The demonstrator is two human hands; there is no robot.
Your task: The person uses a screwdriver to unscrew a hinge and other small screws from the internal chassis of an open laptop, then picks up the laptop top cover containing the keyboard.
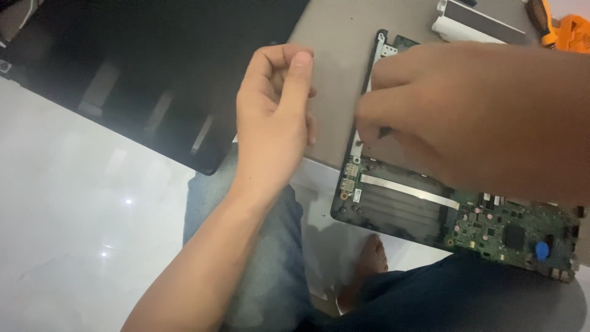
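An opened laptop base (393,209) lies in front of me, with its green circuit board (510,230) and a white flat ribbon cable (409,189) exposed. My right hand (473,117) hovers over the base, fingertips pinched on something small and dark near the left edge; what it is I cannot tell. My left hand (273,120) is curled into a loose fist beside the base's left edge, thumb up, holding nothing that I can see.
A black laptop cover (153,67) lies at the upper left on the white tiled floor (74,215). A grey panel (335,67) sits under the base. A white strip (473,24) and an orange tool (565,31) are at the top right. My knees and a bare foot (369,264) are below.
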